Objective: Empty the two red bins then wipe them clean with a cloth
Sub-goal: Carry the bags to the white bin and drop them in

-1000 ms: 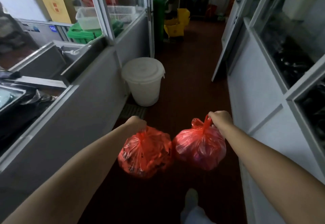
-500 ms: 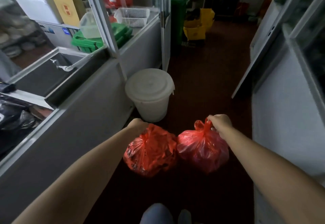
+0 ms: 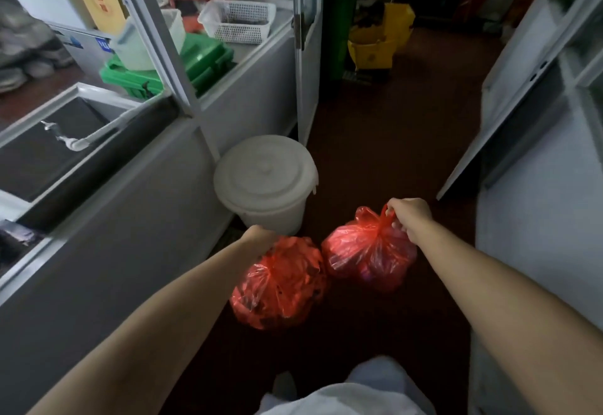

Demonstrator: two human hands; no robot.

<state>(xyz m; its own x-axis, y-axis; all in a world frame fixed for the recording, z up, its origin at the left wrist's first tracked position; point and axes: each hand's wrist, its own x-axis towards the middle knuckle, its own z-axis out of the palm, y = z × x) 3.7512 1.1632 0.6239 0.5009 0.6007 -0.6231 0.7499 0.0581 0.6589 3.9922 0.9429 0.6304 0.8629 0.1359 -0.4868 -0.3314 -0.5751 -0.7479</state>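
A white lidded bucket point(image 3: 266, 183) stands on the dark floor point(image 3: 391, 153) by the grey partition point(image 3: 130, 219). Just before it hang two tied bags, touching: the left red bag point(image 3: 280, 287) and the right red bag point(image 3: 368, 258). The left hand point(image 3: 261, 238) is clenched on its bag's top, fingers hidden beneath — the right hand point(image 3: 409, 219) curls its fingers tight round the knot.

Two red bags point(image 3: 277, 287) point(image 3: 368, 251) — one white bucket point(image 3: 266, 179), one yellow mop bucket point(image 3: 378, 46).

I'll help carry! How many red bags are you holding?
2. The left bag hangs from the left hand, the right bag from the right hand.
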